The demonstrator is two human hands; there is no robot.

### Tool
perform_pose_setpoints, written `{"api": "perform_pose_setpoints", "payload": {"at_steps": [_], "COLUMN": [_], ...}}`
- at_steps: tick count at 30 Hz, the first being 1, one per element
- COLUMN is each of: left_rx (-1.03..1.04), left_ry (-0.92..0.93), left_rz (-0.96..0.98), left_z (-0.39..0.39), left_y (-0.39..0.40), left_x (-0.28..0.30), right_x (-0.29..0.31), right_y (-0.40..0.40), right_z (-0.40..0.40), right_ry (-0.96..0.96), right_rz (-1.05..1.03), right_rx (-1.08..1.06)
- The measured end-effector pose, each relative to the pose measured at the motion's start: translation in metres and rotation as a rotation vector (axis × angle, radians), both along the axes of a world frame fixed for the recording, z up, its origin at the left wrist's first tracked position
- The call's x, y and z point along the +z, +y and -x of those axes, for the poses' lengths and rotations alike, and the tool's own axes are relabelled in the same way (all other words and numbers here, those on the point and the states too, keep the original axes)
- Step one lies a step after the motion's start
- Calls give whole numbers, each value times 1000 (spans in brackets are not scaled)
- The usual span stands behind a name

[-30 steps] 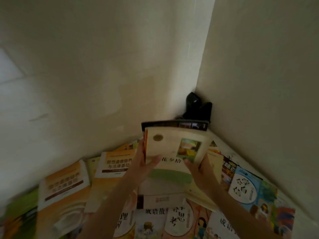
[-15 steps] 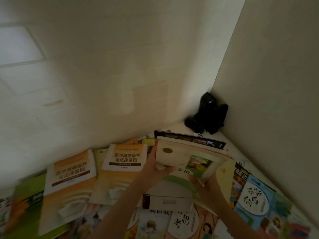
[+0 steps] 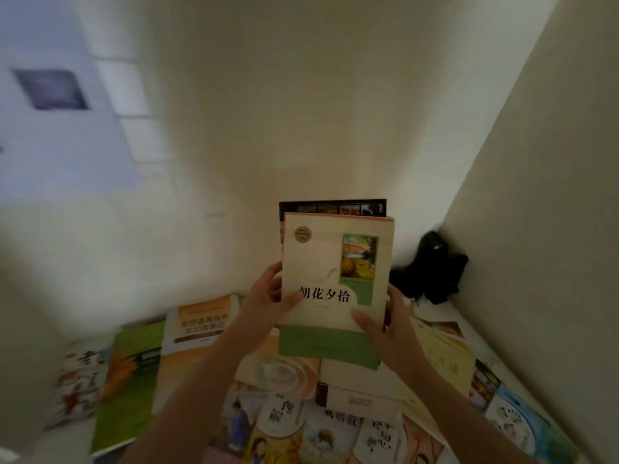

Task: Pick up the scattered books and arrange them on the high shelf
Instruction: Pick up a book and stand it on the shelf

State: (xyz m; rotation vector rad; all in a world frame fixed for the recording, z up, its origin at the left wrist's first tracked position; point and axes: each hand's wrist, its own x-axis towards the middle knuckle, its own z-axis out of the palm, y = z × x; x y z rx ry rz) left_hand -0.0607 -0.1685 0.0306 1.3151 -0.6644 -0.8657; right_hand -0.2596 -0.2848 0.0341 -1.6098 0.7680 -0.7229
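So we see pale walls [image 3: 301,112] filling the upper two thirds of the frame, meeting in a corner at right, with a blurred dark square [image 3: 50,89] on the upper left.

Below, scattered books [image 3: 335,426] cover the white surface [image 3: 438,308] across the whole bottom of the frame, lying flat and overlapping. We pick out a green book [image 3: 130,386] at lower left, an orange-and-white book [image 3: 201,324] just right of it, a white book [image 3: 360,390] at lower centre and a blue book [image 3: 517,420] at lower right. Titles are mostly too blurred to read.

A black object [image 3: 432,269] sits in the corner at centre right; we cannot tell what it is.

At frame centre we see a cream book [image 3: 330,289] with a green bottom band, held upright and lifted above the pile, cover facing the camera. A dark book [image 3: 333,206] stands right behind it, its top edge showing above the cream one.

Our left hand [image 3: 268,301] grips the held books' left edge, thumb lying on the cream cover. Our right hand [image 3: 390,324] grips the right edge low down, thumb on the cover, fingers wrapped behind. Both forearms rise from the bottom of the frame.
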Motion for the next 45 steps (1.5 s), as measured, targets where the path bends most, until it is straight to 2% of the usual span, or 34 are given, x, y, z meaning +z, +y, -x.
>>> {"api": "perform_pose_setpoints", "payload": {"at_steps": [6,11,16,20,25,29,32,35,39,45], "left_rx": [468,839,1107,1160,1149,1165,1201,1199,1188,1252], "left_ry": [-120,-369,-577,-735,-823,-856,-826,-799,-808,-860], "left_rz": [125,193,181,219,320,377,419,423,408,360], "left_z": [-26,-4,27,41,19,-25,-69,-113,-157,-198], "left_y": [155,292,395,441,457,439,416,395,385,383], "left_x": [73,117,171,240,355,431,468,484,484,477], "right_x": [73,128,176,240,362,451,494,513,508,501], "right_y": [92,205,299,344,360,343,324,308,301,306], "right_z": [-91,-139,-161,-170,-194,-237,-282,-327,-374,-422], "right_ry": [-55,-174,-322,-450,-584,-585,-513,-398,-269,-348], "right_rz": [69,170,248,312,462,541,599,584,579,505], "right_rx": [388,759,989,1066,991,891,879,886,866,879]}}
